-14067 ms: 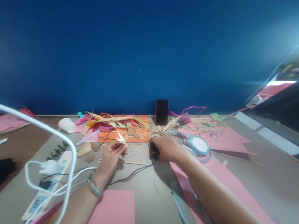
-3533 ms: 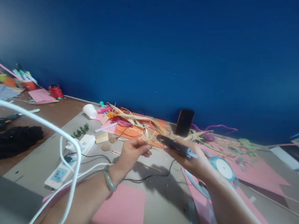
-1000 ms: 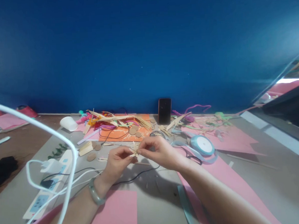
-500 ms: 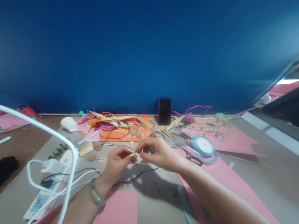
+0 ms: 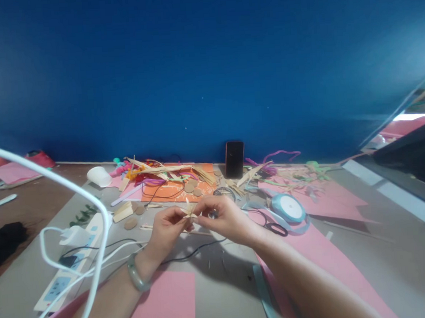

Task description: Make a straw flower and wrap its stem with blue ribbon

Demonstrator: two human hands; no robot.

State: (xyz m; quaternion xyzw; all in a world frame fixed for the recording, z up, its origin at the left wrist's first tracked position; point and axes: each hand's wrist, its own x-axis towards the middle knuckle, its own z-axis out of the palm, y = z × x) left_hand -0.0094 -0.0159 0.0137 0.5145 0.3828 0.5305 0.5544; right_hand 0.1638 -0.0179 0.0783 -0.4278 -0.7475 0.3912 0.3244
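A small pale straw-coloured piece with pointed, petal-like strips (image 5: 189, 210) is pinched between both hands above the middle of the grey table. My left hand (image 5: 167, 229), below a green bangle on the wrist, grips its left side with thumb and fingers. From the right, my right hand (image 5: 223, 218) pinches the other side, fingertips close to those of the left. The fingers partly cover the piece's lower part. Behind the hands, an orange sheet (image 5: 157, 192) bears flat round discs and a heap of straw strips (image 5: 170, 169).
A white power strip (image 5: 58, 289) with white cables (image 5: 102, 233) lies at the left. A dark phone (image 5: 234, 159) stands by the blue wall. Right of the hands are a blue ribbon spool (image 5: 288, 208), black scissors (image 5: 276, 229) and pink sheets (image 5: 322, 253). A white cup (image 5: 99, 176) lies back left.
The strips of the held piece have turned slightly and point more upward. Both hands keep their pinch in nearly the same place.
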